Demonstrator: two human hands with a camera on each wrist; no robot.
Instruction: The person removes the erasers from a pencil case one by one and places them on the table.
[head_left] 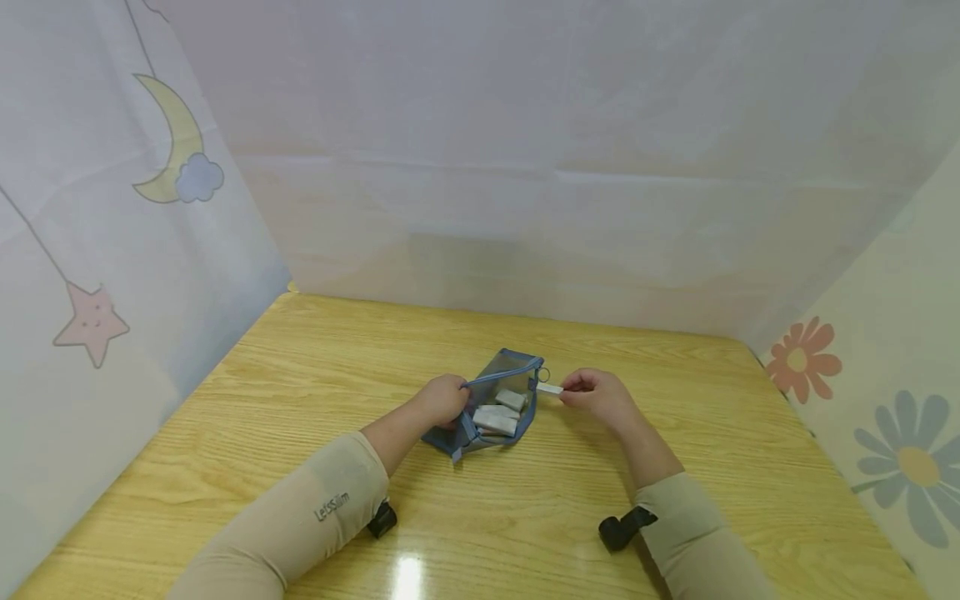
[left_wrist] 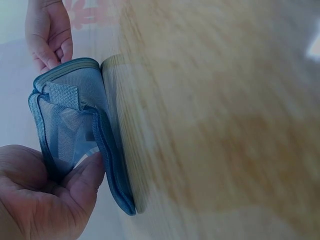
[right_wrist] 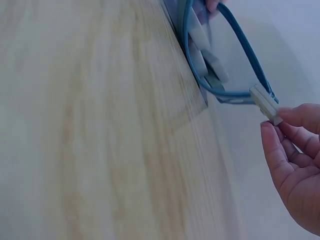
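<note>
A blue mesh zipper pouch [head_left: 513, 362] lies on the table with its mouth gaping to the right. Its left end is gripped by my left hand [head_left: 442, 400], thumb and fingers pinching the mesh in the left wrist view. Several whitish oblong blocks [head_left: 495, 422] show inside. At the right end of the mouth, my right hand [head_left: 603, 396] pinches a small white block [right_wrist: 265, 102] between thumb and fingertips. That block overlaps the pouch's blue rim in the right wrist view. A metal ring [head_left: 544, 375] sits at the pouch's upper right corner.
The wooden table [head_left: 337, 358] extends all around the pouch. A pale cloth backdrop [head_left: 487, 192] rises behind its back edge, with printed walls at left and right. Black wrist straps [head_left: 617, 533] are worn below both sleeves.
</note>
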